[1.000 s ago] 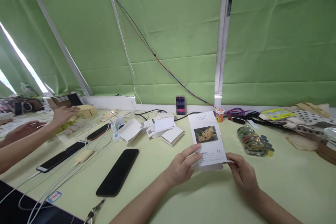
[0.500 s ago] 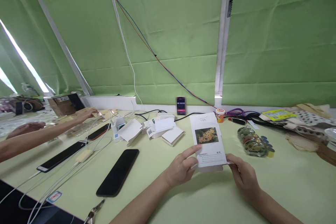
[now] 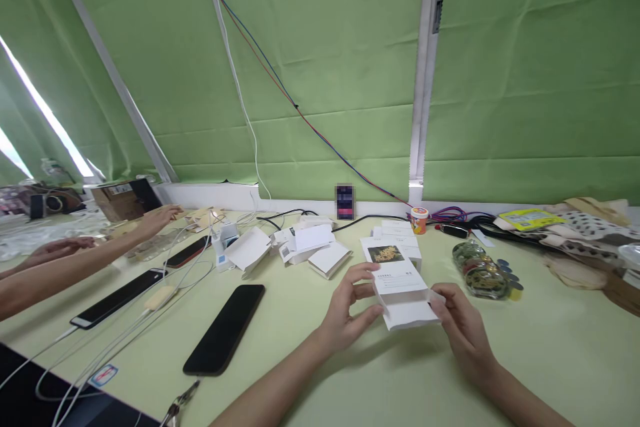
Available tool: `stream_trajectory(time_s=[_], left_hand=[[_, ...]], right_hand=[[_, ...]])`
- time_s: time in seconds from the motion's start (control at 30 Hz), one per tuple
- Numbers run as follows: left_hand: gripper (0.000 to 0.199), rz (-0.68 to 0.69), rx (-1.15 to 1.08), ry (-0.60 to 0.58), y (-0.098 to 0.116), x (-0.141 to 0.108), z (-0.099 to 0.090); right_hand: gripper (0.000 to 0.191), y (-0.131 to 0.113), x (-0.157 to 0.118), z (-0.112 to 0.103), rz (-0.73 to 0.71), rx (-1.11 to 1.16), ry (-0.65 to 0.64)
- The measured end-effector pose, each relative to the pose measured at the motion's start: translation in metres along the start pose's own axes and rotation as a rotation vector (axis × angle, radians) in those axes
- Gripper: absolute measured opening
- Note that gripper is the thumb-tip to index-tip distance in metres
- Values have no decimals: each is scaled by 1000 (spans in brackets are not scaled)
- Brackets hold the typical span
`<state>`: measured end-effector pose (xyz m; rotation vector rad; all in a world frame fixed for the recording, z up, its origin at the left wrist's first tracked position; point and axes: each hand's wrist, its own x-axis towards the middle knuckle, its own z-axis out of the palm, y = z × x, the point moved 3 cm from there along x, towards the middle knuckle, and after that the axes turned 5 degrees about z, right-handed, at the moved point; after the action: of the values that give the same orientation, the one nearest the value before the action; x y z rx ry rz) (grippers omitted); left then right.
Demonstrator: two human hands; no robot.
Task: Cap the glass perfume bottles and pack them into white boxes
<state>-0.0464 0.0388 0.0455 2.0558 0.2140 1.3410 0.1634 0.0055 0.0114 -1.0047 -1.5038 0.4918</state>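
A white carton (image 3: 400, 283) with a yellow flower picture is held above the table, its near end open and a flap hanging out. My left hand (image 3: 350, 310) grips its left edge, thumb near the lower corner and fingers along the side. On the right, my right hand (image 3: 463, 327) pinches a side flap at the near end. Just behind the carton, more white boxes (image 3: 403, 233) stand on the table. To the left lie several opened or flattened white boxes (image 3: 330, 259).
A black phone (image 3: 225, 330) lies left of my left forearm, with cables further left. Clear-wrapped rolls (image 3: 480, 270) and coins sit at the right. An orange cup (image 3: 419, 220) stands at the back. Another person's arms (image 3: 90, 253) reach in from the left.
The carton has tilted flatter, showing its open near end and the boxes behind. My left fingers have shifted along its side. The other person's hands have moved slightly.
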Motion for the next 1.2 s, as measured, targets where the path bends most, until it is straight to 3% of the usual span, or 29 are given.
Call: stream_trajectory(time_s=[0.2, 0.4, 0.57, 0.8, 0.87, 0.97, 1.07, 1.2], left_hand=[[47, -40, 168, -6, -1, 0, -2], [59, 35, 339, -56, -1, -1, -2], [58, 7, 304, -83, -4, -1, 0], [47, -167, 41, 13, -9, 1, 2], [44, -218, -46, 47, -10, 2, 3], [41, -274, -124, 98, -12, 3, 2], [41, -282, -132, 125, -12, 3, 0], [38, -266, -138, 131, -12, 3, -1]], right_hand=[[30, -7, 0, 0, -103, 137, -111], [9, 6, 1, 5, 59, 171, -86], [13, 11, 2, 5, 120, 164, -47], [12, 8, 2, 6, 206, 256, -79], [15, 5, 1, 6, 178, 315, -112], [36, -1, 0, 6, 38, 377, -202], [54, -5, -1, 7, -69, 240, -255], [45, -6, -1, 6, -92, 71, -220]])
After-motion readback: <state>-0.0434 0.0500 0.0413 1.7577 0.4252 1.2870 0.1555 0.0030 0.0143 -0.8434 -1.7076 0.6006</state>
